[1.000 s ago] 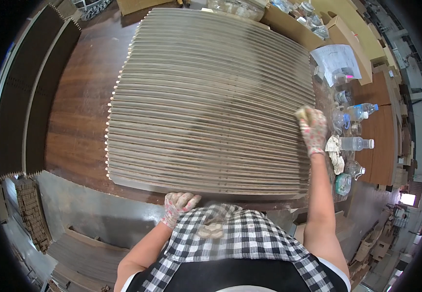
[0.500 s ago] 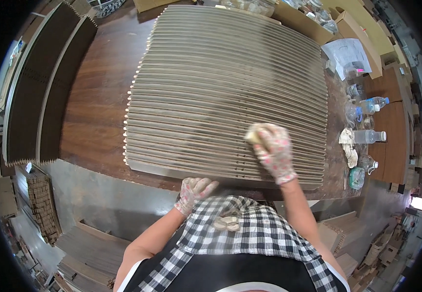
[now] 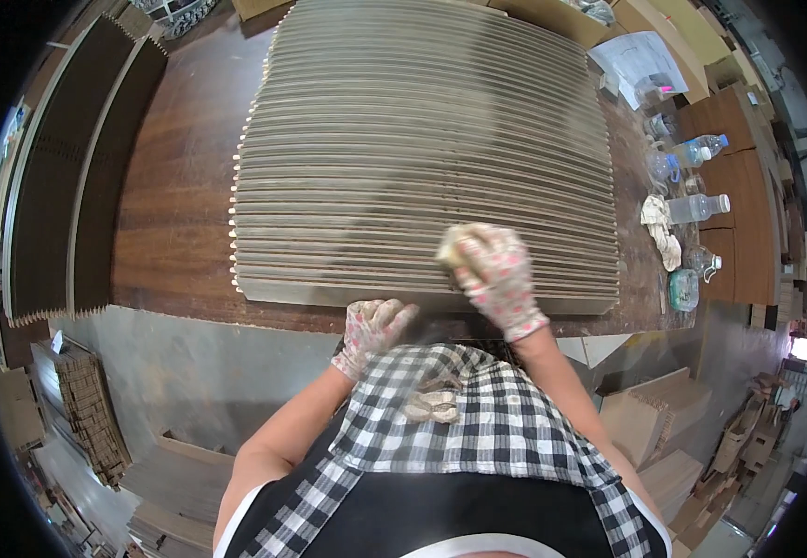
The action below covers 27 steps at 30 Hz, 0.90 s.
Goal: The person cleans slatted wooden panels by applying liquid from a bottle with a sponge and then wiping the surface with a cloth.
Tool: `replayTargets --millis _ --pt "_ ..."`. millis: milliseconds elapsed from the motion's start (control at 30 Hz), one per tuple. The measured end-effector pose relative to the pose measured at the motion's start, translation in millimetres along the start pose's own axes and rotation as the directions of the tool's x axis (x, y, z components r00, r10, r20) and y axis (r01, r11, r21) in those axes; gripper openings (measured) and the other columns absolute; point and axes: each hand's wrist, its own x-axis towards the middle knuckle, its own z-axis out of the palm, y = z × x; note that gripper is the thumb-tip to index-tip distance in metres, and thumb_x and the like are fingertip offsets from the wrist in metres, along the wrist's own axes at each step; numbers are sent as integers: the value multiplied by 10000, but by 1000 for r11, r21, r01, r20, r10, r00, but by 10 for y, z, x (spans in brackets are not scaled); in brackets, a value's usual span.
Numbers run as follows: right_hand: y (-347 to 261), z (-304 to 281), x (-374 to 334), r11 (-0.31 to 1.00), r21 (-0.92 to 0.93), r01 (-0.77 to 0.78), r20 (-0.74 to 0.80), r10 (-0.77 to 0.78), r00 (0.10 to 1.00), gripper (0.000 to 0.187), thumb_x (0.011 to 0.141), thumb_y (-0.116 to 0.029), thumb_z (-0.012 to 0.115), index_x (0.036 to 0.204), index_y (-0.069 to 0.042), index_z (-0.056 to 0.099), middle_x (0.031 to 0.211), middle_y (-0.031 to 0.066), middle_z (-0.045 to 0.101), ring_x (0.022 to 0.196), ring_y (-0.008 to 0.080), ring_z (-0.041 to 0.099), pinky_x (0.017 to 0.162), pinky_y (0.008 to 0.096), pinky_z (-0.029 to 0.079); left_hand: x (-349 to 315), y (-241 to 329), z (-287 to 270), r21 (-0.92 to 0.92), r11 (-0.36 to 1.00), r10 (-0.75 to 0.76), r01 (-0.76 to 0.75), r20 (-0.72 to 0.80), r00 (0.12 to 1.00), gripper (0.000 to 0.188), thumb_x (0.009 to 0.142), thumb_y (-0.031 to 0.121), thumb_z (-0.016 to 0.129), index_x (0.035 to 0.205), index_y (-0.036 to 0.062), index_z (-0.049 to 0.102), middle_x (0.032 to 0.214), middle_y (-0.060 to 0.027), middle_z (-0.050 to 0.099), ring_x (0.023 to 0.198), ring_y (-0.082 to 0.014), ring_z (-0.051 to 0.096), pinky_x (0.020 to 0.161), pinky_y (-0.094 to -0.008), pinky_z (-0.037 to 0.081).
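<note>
Long grey-brown wooden strips (image 3: 403, 177) lie packed side by side on the table, pale pegs jutting from their left ends. My right hand (image 3: 496, 284), in a white glove with pink spots, is closed round a pale yellow sponge (image 3: 456, 249), slightly blurred, over the nearest strips. My left hand (image 3: 375, 333), in a matching glove, rests by the table's front edge, below the nearest strip. Its fingers are curled, and what they may hold is hidden.
Dark panels (image 3: 110, 167) with toothed ends stand at the left of the brown table (image 3: 175, 200). Along the right side are plastic bottles (image 3: 696, 207), a crumpled glove (image 3: 659, 231) and a paper sheet (image 3: 640, 65). Stacked boards (image 3: 82, 400) lie below on the left.
The view has shifted, so the strips and table sit higher in the picture. My right hand with the sponge has come nearer the front edge of the strips; my left hand stays by the table edge.
</note>
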Motion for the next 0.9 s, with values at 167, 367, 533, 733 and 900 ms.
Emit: replayTargets --millis 167,367,533,733,900 --pt "782 -420 -578 916 -22 -400 -91 396 914 403 796 -269 752 1164 -125 676 1157 109 615 1074 296 565 913 434 482 -14 24 106 -19 1000 -17 16 -27 1000 357 737 201 700 1091 228 664 926 39 585 847 -168 584 676 -361 476" --pt "-20 -266 -289 993 94 -64 -16 66 998 416 801 -285 741 1186 -146 667 1178 97 615 1091 301 569 936 445 463 224 250 172 -30 998 55 -56 -33 998 360 745 228 708 1102 206 668 977 49 606 844 -169 588 696 -369 465" --pt "753 -502 -797 979 -17 -205 -59 204 977 428 780 -256 750 1180 -131 662 1224 99 602 1132 300 547 979 462 440 238 297 242 -19 999 25 -26 -48 999 378 721 225 712 1097 218 668 945 45 592 800 -170 581 686 -377 461" --pt "1399 -866 -1125 899 -128 -418 -215 386 897 411 815 -241 749 1192 -112 649 1181 113 605 1082 320 564 935 457 483 354 500 278 21 999 -37 41 -158 987 381 670 211 734 1045 223 669 903 13 574 792 -225 573 671 -396 446" --pt "938 -693 -834 976 168 -138 58 130 990 403 793 -258 760 1165 -134 667 1233 103 604 1126 320 552 987 462 457 267 595 398 61 997 -48 53 -88 995 385 652 131 698 1029 205 680 916 -10 575 813 -249 574 686 -402 454"
